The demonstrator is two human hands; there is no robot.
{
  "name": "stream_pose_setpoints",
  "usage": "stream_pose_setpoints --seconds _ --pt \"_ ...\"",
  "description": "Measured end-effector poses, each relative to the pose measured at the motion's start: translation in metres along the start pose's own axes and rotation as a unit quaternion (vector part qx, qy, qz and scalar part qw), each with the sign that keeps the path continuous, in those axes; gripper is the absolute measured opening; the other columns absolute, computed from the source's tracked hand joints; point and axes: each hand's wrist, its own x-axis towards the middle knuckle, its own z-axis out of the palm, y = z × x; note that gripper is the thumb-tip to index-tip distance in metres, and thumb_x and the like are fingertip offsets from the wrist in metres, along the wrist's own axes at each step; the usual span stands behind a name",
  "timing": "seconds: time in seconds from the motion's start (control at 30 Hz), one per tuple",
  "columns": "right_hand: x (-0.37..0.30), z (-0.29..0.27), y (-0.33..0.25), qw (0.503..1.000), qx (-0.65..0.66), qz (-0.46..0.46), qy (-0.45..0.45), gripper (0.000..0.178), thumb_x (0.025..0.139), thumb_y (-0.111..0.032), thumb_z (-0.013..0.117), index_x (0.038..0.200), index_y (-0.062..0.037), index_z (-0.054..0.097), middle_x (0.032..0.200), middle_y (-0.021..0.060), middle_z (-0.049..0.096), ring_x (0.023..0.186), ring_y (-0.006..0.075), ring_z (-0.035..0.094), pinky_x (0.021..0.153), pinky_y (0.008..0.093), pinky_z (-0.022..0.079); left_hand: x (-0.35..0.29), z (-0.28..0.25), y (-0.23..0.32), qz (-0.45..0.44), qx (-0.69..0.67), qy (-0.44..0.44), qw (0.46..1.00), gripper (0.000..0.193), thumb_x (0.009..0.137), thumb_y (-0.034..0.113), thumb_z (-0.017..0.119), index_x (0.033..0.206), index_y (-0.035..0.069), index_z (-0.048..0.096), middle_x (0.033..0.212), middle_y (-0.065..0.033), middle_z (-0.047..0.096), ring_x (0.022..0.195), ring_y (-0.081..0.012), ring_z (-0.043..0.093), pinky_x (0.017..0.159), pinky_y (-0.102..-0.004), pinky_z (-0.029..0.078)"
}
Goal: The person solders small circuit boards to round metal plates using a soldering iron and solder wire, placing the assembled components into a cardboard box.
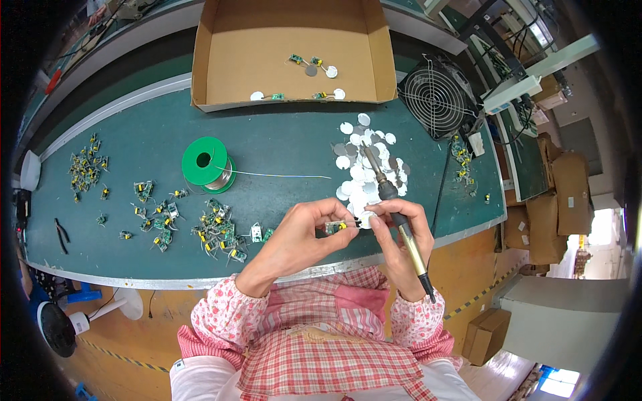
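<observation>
At lower centre, the left hand (297, 235) pinches a small green circuit board (336, 227) with yellow parts. Just right, the right hand (394, 230) presses a white disc (366, 220) to it, soldering iron (396, 210) tucked in the same closed fingers. Joining seems underway; next calls for bringing the tip round.

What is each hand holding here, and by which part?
The left hand pinches a small circuit board by its end. The right hand grips a soldering iron mid-handle and fingers a white disc.
</observation>
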Motion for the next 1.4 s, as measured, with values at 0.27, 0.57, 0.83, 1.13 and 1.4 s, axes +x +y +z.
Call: stream_pose_setpoints --seconds 0.27,0.57,0.83,1.13,1.4 --pt "-0.006 -0.007 -0.005 0.999 -0.027 -0.014 -0.011 0.020 0.084 0.001 0.065 0.102 -0.0030 0.059 0.091 0.0077 0.066 0.076 0.0108 0.063 0.066 0.0238 0.050 -0.003 0.004 0.006 -0.022 0.020 -0.019 0.999 0.013 0.083 0.009 0.069 0.089 0.000 0.062 0.084 -0.0008 0.063 0.081 -0.0060 0.056 0.073 -0.0242 0.048" --pt "-0.004 -0.009 -0.005 0.998 -0.054 -0.021 -0.019 0.020 0.083 0.002 0.066 0.101 -0.0023 0.059 0.090 0.0083 0.066 0.075 0.0107 0.064 0.064 0.0225 0.049 -0.001 0.006 0.005 -0.050 0.048 -0.011 0.998 0.014 0.083 0.009 0.068 0.091 -0.002 0.065 0.084 -0.0014 0.066 0.079 -0.0059 0.058 0.072 -0.0237 0.048" --pt "0.001 0.000 -0.002 0.998 -0.059 -0.018 -0.021 0.025 0.082 0.004 0.065 0.105 -0.0017 0.058 0.089 0.0097 0.068 0.077 0.0140 0.066 0.067 0.0247 0.051 0.005 0.006 -0.020 0.001 -0.024 0.050 0.998 0.015 0.080 0.014 0.068 0.089 0.002 0.070 0.070 0.0022 0.065 0.053 -0.0020 0.045 0.048 -0.0207 0.037" --pt "-0.013 -0.009 -0.005 0.992 -0.017 -0.092 0.084 0.018 0.090 -0.014 0.060 0.095 0.0009 0.051 0.062 0.0109 0.059 0.053 0.0132 0.060 0.050 0.0261 0.049 0.011 -0.005 -0.019 -0.085 -0.174 0.164 0.967 0.013 0.084 0.009 0.068 0.091 -0.001 0.067 0.080 -0.0017 0.063 0.068 -0.0055 0.054 0.059 -0.0199 0.043" --pt "-0.011 0.001 -0.005 0.992 0.055 -0.104 0.052 0.021 0.091 -0.017 0.057 0.093 0.0026 0.049 0.062 0.0130 0.057 0.047 0.0157 0.059 0.041 0.0268 0.051 0.016 -0.004 -0.016 -0.054 -0.236 0.194 0.951 0.014 0.084 0.010 0.067 0.092 -0.002 0.066 0.074 -0.0005 0.060 0.063 -0.0058 0.050 0.058 -0.0210 0.041"
